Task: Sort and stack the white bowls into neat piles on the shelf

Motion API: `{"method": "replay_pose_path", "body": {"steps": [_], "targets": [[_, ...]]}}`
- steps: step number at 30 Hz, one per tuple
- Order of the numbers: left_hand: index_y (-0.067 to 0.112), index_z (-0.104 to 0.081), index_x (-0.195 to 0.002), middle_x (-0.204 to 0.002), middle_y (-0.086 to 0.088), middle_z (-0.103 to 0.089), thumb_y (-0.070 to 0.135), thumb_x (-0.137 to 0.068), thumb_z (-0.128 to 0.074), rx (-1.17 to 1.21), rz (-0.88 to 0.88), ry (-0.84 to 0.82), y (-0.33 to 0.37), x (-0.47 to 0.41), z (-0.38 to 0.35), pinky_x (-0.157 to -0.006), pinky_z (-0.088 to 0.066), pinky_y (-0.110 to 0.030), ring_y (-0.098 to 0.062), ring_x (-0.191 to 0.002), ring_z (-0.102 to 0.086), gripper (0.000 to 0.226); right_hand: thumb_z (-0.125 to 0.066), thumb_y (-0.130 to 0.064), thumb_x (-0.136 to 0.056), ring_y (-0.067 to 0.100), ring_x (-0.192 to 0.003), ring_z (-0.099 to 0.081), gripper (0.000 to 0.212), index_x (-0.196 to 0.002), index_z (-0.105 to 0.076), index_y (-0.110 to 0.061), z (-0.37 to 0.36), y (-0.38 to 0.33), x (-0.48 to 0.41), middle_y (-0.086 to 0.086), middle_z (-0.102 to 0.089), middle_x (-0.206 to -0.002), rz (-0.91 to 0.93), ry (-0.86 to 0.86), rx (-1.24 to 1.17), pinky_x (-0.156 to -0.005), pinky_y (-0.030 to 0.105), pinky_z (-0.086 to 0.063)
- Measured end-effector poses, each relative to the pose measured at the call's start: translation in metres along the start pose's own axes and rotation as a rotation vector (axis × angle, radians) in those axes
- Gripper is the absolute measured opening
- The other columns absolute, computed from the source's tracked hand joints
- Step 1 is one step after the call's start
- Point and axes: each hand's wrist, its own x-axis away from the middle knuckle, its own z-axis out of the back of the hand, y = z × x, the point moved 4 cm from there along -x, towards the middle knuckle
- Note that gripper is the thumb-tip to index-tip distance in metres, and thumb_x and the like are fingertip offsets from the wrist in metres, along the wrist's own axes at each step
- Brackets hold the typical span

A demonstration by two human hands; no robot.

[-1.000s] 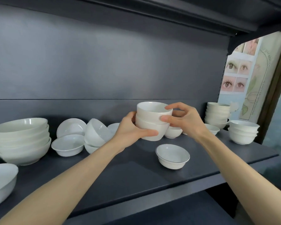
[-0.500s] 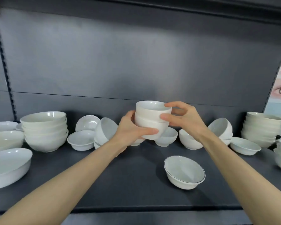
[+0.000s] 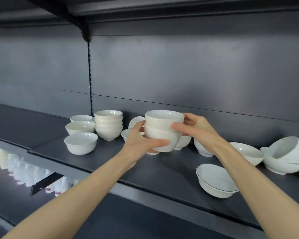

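- Looked like a shop or stockroom: dark metal gondola shelf point(image 3: 162, 171) with a slotted upright point(image 3: 89, 75) and a bracket point(image 3: 84, 31) under the tier above.
- Many loose white bowls point(image 3: 109, 125) sat along the far edge, several alike, as stock.
- Lower left, rows of pale goods point(image 3: 16, 168), blurred.

A slotted black upright point(image 3: 89, 75) runs down the dark grey back panel point(image 3: 179, 75) at centre left, topped by a bracket point(image 3: 84, 32). At lower left, a blurred row of pale items point(image 3: 24, 169), possibly bottles, sits brightly lit.
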Motion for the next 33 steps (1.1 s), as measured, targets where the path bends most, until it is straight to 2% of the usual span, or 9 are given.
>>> {"method": "replay_pose_path", "body": {"steps": [4,8,10,14,20,25,28,30,33], "targets": [[0.021,-0.051,-0.127,-0.12,-0.004,-0.064,0.025,-0.039,-0.093,-0.012,-0.021,0.052,0.008,0.011,0.026,-0.072,-0.061,-0.042,-0.017,-0.101,-0.068,0.097,-0.076,-0.022,-0.08,0.009,-0.102,-0.067,0.044,-0.121,-0.061,-0.018,-0.024,-0.01,-0.002,-0.007,-0.071,-0.113,0.006,-0.071,-0.066,-0.082,0.035,-0.059],[0.02,-0.051,-0.126,-0.119,-0.004,-0.064,0.007,-0.056,-0.091,-0.009,-0.025,0.048,0.011,0.02,0.05,-0.067,-0.06,-0.034,-0.014,-0.101,-0.066,0.082,-0.077,-0.019,-0.078,0.012,-0.103,-0.067,0.044,-0.119,-0.062,-0.017,-0.049,-0.016,-0.009,-0.003,-0.071,-0.112,0.016,-0.091,-0.078,-0.079,0.038,-0.06],[0.019,-0.051,-0.125,-0.12,-0.005,-0.063,0.002,-0.058,-0.09,0.001,-0.027,0.051,0.011,0.021,0.063,-0.065,-0.059,-0.032,-0.015,-0.102,-0.066,0.079,-0.078,-0.018,-0.077,0.014,-0.105,-0.066,0.045,-0.119,-0.062,-0.016,-0.062,-0.016,-0.014,-0.001,-0.07,-0.113,0.015,-0.093,-0.085,-0.079,0.039,-0.06],[0.021,-0.052,-0.127,-0.12,-0.006,-0.063,0.017,-0.044,-0.091,0.003,-0.026,0.079,0.005,0.018,0.104,-0.067,-0.061,-0.037,-0.019,-0.103,-0.067,0.092,-0.079,-0.019,-0.075,0.014,-0.107,-0.066,0.046,-0.118,-0.063,-0.017,-0.101,-0.023,-0.027,-0.002,-0.07,-0.114,0.023,-0.098,-0.083,-0.078,0.039,-0.06],[0.021,-0.051,-0.125,-0.116,-0.003,-0.063,0.014,-0.046,-0.092,-0.024,-0.025,0.066,-0.002,0.009,0.187,-0.068,-0.061,-0.034,-0.017,-0.103,-0.065,0.088,-0.079,-0.02,-0.076,0.013,-0.104,-0.067,0.044,-0.117,-0.064,-0.019,-0.178,-0.034,-0.049,-0.004,-0.07,-0.113,0.025,-0.075,-0.083,-0.079,0.04,-0.06],[0.022,-0.052,-0.127,-0.115,0.001,-0.065,0.024,-0.046,-0.091,-0.094,-0.046,0.026,0.002,-0.013,0.263,-0.067,-0.058,-0.026,-0.013,-0.1,-0.067,0.09,-0.075,-0.013,-0.08,0.011,-0.099,-0.068,0.043,-0.121,-0.062,-0.015,-0.242,-0.052,-0.075,-0.001,-0.069,-0.114,0.021,-0.02,-0.114,-0.068,0.027,-0.06],[0.02,-0.051,-0.127,-0.114,0.002,-0.064,0.015,-0.055,-0.093,-0.1,-0.057,-0.014,0.014,-0.031,0.291,-0.068,-0.06,-0.03,-0.012,-0.099,-0.067,0.083,-0.077,-0.015,-0.078,0.012,-0.101,-0.068,0.044,-0.12,-0.062,-0.016,-0.264,-0.068,-0.096,-0.001,-0.07,-0.114,0.017,0.003,-0.098,-0.072,0.03,-0.06],[0.017,-0.051,-0.125,-0.114,0.0,-0.064,0.008,-0.059,-0.09,-0.082,-0.071,-0.026,0.02,-0.047,0.309,-0.064,-0.058,-0.026,-0.012,-0.097,-0.067,0.077,-0.078,-0.017,-0.078,0.012,-0.1,-0.068,0.045,-0.12,-0.062,-0.016,-0.275,-0.077,-0.114,-0.001,-0.07,-0.113,0.025,0.016,-0.083,-0.075,0.033,-0.06],[0.017,-0.053,-0.125,-0.113,0.001,-0.066,0.014,-0.052,-0.093,-0.078,-0.099,-0.027,0.028,-0.073,0.331,-0.067,-0.059,-0.029,-0.013,-0.097,-0.067,0.083,-0.078,-0.019,-0.077,0.01,-0.098,-0.069,0.044,-0.118,-0.062,-0.016,-0.288,-0.088,-0.141,-0.003,-0.071,-0.111,0.051,0.034,-0.058,-0.078,0.036,-0.06]]}}
